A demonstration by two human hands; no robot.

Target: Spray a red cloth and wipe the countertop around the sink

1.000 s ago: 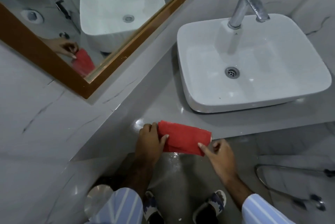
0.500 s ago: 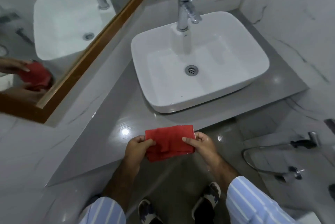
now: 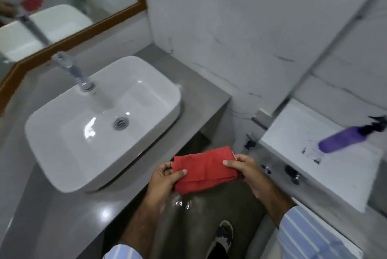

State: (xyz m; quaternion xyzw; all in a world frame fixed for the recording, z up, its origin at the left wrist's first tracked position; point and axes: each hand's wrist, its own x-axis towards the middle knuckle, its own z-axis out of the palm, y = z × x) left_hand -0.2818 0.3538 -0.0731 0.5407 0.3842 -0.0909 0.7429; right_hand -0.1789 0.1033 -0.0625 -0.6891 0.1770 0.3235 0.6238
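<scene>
Evidently folded flat for spraying: red cloth (image 3: 204,168) pinched at opposite ends by left hand (image 3: 165,177) and right hand (image 3: 249,169), right of sink (image 3: 100,124), purple spray bottle (image 3: 343,139) farther right.

A folded red cloth (image 3: 204,169) is pinched at its ends by the left hand (image 3: 165,177) and right hand (image 3: 249,171), at five o'clock from the white rectangular ceramic sink (image 3: 62,154). A blurred purple spray bottle (image 3: 343,139) sits at three o'clock on a white ledge (image 3: 297,133).
</scene>
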